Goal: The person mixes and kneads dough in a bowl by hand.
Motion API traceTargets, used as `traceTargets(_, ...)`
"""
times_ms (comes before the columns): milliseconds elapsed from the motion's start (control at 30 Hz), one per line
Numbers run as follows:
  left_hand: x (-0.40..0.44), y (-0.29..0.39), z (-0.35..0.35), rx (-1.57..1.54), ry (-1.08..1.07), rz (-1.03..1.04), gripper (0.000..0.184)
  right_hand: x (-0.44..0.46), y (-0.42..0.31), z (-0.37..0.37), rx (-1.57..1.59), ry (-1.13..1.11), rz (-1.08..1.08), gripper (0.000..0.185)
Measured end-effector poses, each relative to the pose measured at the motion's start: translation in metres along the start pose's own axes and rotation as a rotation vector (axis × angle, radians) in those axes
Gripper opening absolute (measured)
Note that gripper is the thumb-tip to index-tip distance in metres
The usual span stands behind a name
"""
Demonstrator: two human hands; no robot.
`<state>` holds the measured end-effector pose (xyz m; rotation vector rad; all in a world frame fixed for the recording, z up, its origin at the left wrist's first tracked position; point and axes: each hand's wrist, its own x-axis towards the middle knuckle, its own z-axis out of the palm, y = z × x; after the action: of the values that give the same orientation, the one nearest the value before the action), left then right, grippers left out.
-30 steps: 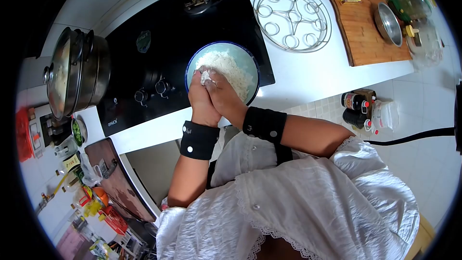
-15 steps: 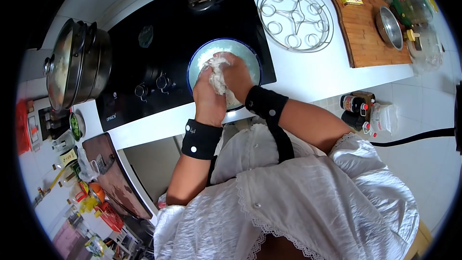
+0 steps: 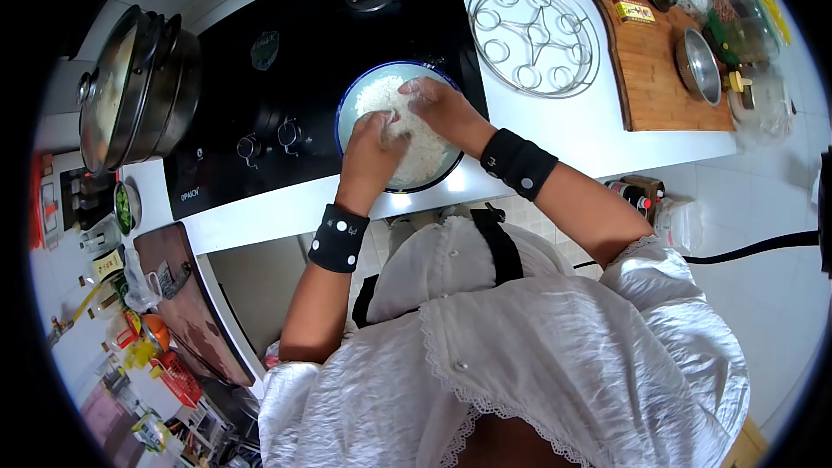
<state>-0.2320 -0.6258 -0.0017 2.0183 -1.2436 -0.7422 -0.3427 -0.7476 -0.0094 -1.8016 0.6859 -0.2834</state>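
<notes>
A pale green bowl with a blue rim (image 3: 342, 113) sits on the black cooktop (image 3: 234, 91), close to its front right corner. White, crumbly flour (image 3: 422, 156) lies inside it. My left hand (image 3: 373, 156) is over the left part of the bowl, its thumb and fingers bent but apart, with white flour on them. Over the right side, my right hand (image 3: 444, 111) has loosely curled fingers dusted with flour. A gap separates the two hands, and no lump shows in either. Their undersides are hidden.
A stacked steamer pot (image 3: 156, 91) stands at the left. To the bowl's right are a round wire rack (image 3: 537, 30) and a wooden board (image 3: 654, 78) bearing a metal bowl (image 3: 698, 67) and a small yellow box (image 3: 635, 11). A brown board (image 3: 186, 295) lies at lower left.
My hands were together with flour between them; now they have moved apart, the right one to the right, and the clump is no longer between them. The view has shifted slightly.
</notes>
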Motion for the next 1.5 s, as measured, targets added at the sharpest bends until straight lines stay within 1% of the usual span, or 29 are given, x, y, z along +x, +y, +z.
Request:
traceTargets(33,-0.004,0.001,0.001,0.105,-0.019,0.031,0.047,-0.004,-0.003,-0.003,-0.095,-0.063,0.034,0.037)
traceTargets(67,-0.008,0.003,0.003,0.21,-0.036,0.062,0.055,-0.008,0.002,-0.003,-0.296,-0.077,-0.054,0.044)
traceTargets(133,-0.014,0.014,0.003,0.313,-0.093,-0.002,0.069,-0.014,0.008,-0.001,-0.697,-0.102,-0.234,0.058)
traceTargets(167,-0.016,0.019,0.004,0.364,-0.119,-0.033,0.077,-0.018,0.01,0.0,-0.737,-0.138,-0.19,0.062)
traceTargets(200,-0.018,0.016,0.01,0.401,-0.128,-0.02,0.088,-0.023,0.002,0.002,-0.774,-0.174,-0.144,0.067)
traceTargets(233,-0.017,0.016,0.015,0.434,-0.111,-0.036,0.09,-0.026,-0.004,0.003,-0.812,-0.211,-0.1,0.071)
traceTargets(300,-0.015,0.015,0.024,0.502,-0.083,-0.069,0.093,-0.027,-0.004,0.01,-0.907,-0.146,-0.121,0.063)
traceTargets(333,-0.015,0.012,0.03,0.485,-0.035,-0.053,0.086,-0.027,0.002,0.015,-0.947,-0.1,-0.147,0.06)
traceTargets(367,-0.013,0.01,0.033,0.469,-0.055,-0.095,0.082,-0.026,0.005,0.02,-0.986,-0.052,-0.171,0.057)
traceTargets(433,-0.002,0.01,0.037,0.43,-0.091,-0.166,0.074,-0.02,0.006,0.026,-0.963,0.0,-0.16,0.051)
traceTargets(467,0.001,0.008,0.038,0.404,-0.077,-0.164,0.07,-0.018,0.007,0.027,-0.949,0.023,-0.153,0.047)
traceTargets(567,0.006,-0.003,0.035,0.3,-0.02,-0.176,0.06,-0.014,0.017,0.023,-0.755,-0.003,-0.084,0.042)
traceTargets(633,0.009,-0.001,0.029,0.187,0.034,-0.202,0.056,-0.013,0.022,0.022,-0.579,0.046,-0.083,0.041)
traceTargets(667,0.008,0.002,0.027,0.088,0.049,-0.275,0.051,-0.014,0.025,0.023,-0.49,0.066,-0.083,0.041)
traceTargets(767,0.0,-0.007,0.024,-0.16,0.155,-0.249,0.05,-0.018,-0.001,0.008,-0.252,-0.008,0.09,0.041)
traceTargets(800,0.0,-0.009,0.023,-0.388,0.137,-0.235,0.052,-0.02,-0.004,0.006,-0.222,-0.008,0.091,0.041)
traceTargets(900,-0.005,-0.003,0.016,-0.475,0.068,-0.255,0.051,-0.027,-0.006,0.001,-0.12,-0.007,0.089,0.039)
traceTargets(967,-0.008,0.003,0.011,-0.458,0.046,-0.213,0.051,-0.026,-0.004,-0.004,-0.043,-0.016,0.07,0.036)
traceTargets(1000,-0.008,0.006,0.007,-0.449,0.037,-0.191,0.052,-0.024,-0.002,-0.003,-0.025,0.021,0.07,0.037)
traceTargets(1100,-0.007,0.014,-0.004,-0.398,0.087,-0.349,0.056,-0.021,0.01,0.003,0.002,0.14,0.086,0.041)
traceTargets(1133,-0.006,0.019,-0.007,-0.552,0.09,-0.431,0.061,-0.018,0.012,0.007,-0.005,0.177,0.102,0.043)
traceTargets(1167,-0.003,0.015,-0.005,-0.657,0.093,-0.466,0.061,-0.015,0.015,0.011,-0.012,0.214,0.117,0.044)
traceTargets(1233,0.007,0.008,0.001,-0.87,0.096,-0.536,0.061,-0.007,0.014,0.012,0.2,0.123,0.287,0.049)
traceTargets(1267,0.008,0.006,0.003,-0.889,0.091,-0.575,0.061,-0.004,0.013,0.013,0.306,0.076,0.371,0.052)
traceTargets(1367,0.012,0.016,0.004,-0.94,0.052,-0.684,0.059,-0.008,-0.015,0.009,0.433,0.029,0.522,0.055)
traceTargets(1433,0.017,0.016,0.003,-0.961,0.006,-0.746,0.055,-0.006,-0.006,0.013,0.536,-0.003,0.458,0.056)
traceTargets(1467,0.02,0.01,0.004,-1.017,-0.007,-0.739,0.052,-0.004,-0.001,0.016,0.588,-0.021,0.424,0.057)
traceTargets(1500,0.022,0.0,0.009,-1.071,-0.021,-0.733,0.049,-0.003,0.0,0.018,0.612,-0.034,0.446,0.055)
